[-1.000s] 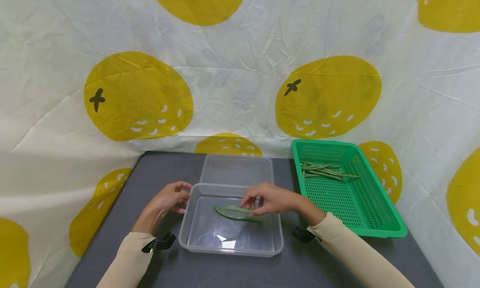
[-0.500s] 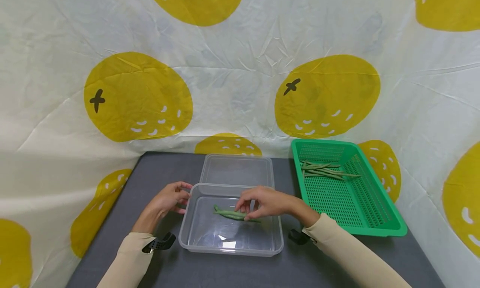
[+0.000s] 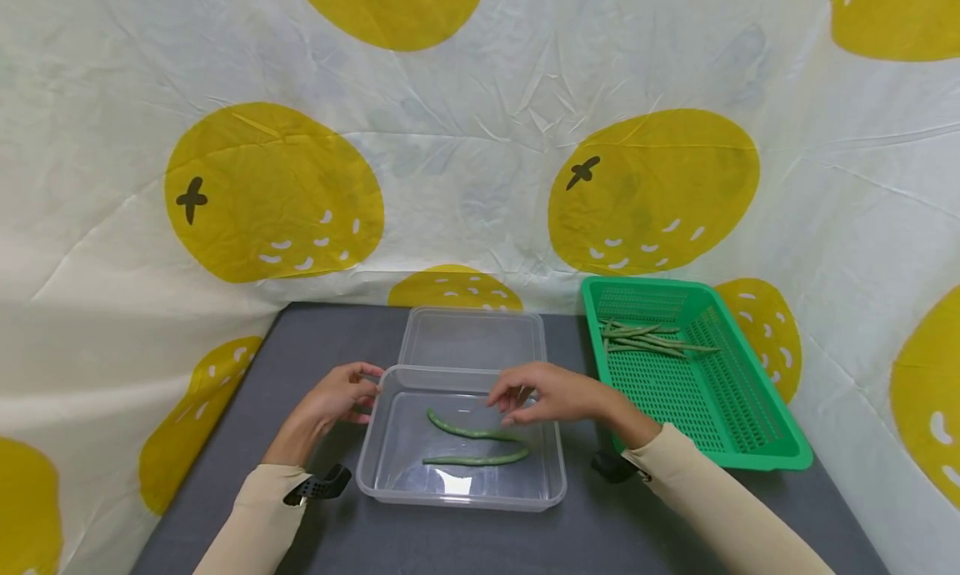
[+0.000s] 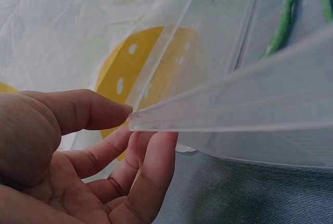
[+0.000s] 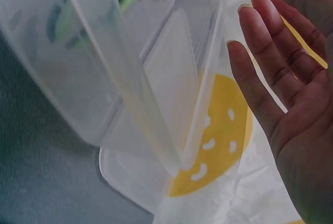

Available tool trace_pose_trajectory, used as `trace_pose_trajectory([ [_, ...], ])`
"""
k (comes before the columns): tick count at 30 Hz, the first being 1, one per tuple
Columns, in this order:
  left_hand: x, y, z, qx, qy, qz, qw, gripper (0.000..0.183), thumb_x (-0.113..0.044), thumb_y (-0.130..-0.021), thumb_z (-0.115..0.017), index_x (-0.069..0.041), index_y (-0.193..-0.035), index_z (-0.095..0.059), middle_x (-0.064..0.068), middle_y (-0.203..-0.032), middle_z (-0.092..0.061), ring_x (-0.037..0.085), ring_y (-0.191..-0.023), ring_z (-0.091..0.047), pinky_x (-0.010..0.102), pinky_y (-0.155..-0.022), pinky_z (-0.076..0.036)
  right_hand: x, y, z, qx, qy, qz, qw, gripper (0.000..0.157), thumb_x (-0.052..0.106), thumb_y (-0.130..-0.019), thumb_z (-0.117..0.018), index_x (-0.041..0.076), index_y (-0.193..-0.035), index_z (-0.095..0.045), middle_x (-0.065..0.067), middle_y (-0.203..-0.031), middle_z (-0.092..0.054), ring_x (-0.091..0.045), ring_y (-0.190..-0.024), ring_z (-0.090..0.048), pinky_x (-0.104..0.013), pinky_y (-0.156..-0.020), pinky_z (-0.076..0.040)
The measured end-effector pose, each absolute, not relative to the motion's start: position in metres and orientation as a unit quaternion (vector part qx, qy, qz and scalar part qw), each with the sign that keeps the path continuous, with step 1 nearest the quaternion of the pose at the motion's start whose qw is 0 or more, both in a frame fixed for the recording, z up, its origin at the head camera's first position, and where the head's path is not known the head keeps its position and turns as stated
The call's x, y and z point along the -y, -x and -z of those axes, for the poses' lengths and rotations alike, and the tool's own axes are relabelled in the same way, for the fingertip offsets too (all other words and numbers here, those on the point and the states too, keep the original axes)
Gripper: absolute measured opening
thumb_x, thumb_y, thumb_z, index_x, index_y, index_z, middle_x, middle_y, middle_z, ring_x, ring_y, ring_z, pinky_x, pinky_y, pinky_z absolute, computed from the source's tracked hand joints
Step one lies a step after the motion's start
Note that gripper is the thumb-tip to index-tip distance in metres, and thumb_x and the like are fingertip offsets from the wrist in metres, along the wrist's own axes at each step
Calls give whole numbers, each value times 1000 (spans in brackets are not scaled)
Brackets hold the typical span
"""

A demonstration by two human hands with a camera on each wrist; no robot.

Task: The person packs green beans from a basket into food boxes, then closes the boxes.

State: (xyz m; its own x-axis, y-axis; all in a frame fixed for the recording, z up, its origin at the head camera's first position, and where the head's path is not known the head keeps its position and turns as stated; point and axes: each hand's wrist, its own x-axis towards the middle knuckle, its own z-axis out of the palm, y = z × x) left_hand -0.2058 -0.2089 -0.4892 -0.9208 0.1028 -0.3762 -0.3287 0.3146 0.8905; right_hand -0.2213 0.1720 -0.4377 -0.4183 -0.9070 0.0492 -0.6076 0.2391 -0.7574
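Two green beans lie apart in the clear plastic container: a curved rear bean (image 3: 468,432) and a front bean (image 3: 476,460) nearer the person. My left hand (image 3: 347,393) pinches the container's (image 3: 461,503) back left corner; in the left wrist view the thumb (image 4: 99,110) is at the rim's edge with fingers below. Over the container's right side hovers my right hand (image 3: 540,393), holding nothing. Its fingers (image 5: 260,36) are loosely bent and spread in the right wrist view, apart from the container wall.
Behind the container a clear lid (image 3: 474,335) lies flat on the dark grey table (image 3: 330,333). To the right stands a green perforated basket (image 3: 750,417) with several more green beans (image 3: 648,339) at its back. A fruit-print cloth (image 3: 465,183) hangs behind.
One bean has moved forward, away from the other, and lies separately in the container. My right hand has let go of it and risen back and to the right. My left hand stays put.
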Motion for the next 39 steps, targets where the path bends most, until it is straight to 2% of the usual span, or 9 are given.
trace_pose_trajectory([
  [17, 209, 205, 488, -791, 64, -579, 186, 41, -9, -95, -59, 2, -134, -54, 19, -109, -64, 24, -83, -67, 39, -66, -60, -219, 230, 423, -788, 453, 373, 185, 25, 18, -97, -70, 21, -121, -69, 2, -102, -70, -11, -92, -67, -35, -86, -58],
  [24, 208, 204, 488, -787, 66, -586, 185, 42, -8, -94, -60, 2, -134, -54, 21, -110, -64, 28, -86, -67, 40, -66, -60, -243, 235, 419, -809, 429, 365, 168, 25, 19, -97, -69, 22, -122, -69, -1, -107, -71, -13, -94, -68, -35, -85, -58],
  [30, 208, 204, 488, -785, 65, -589, 183, 42, -7, -94, -59, 3, -135, -54, 22, -112, -65, 31, -90, -68, 40, -66, -60, -260, 239, 416, -830, 400, 358, 148, 23, 22, -97, -69, 25, -120, -69, 4, -107, -70, -11, -93, -68, -33, -81, -58],
  [39, 208, 205, 488, -784, 64, -589, 186, 42, -8, -95, -59, 3, -135, -53, 22, -113, -65, 30, -90, -68, 40, -66, -60, -279, 248, 418, -857, 364, 345, 118, 23, 23, -96, -70, 27, -120, -69, 11, -108, -71, -10, -99, -67, -37, -86, -56],
])
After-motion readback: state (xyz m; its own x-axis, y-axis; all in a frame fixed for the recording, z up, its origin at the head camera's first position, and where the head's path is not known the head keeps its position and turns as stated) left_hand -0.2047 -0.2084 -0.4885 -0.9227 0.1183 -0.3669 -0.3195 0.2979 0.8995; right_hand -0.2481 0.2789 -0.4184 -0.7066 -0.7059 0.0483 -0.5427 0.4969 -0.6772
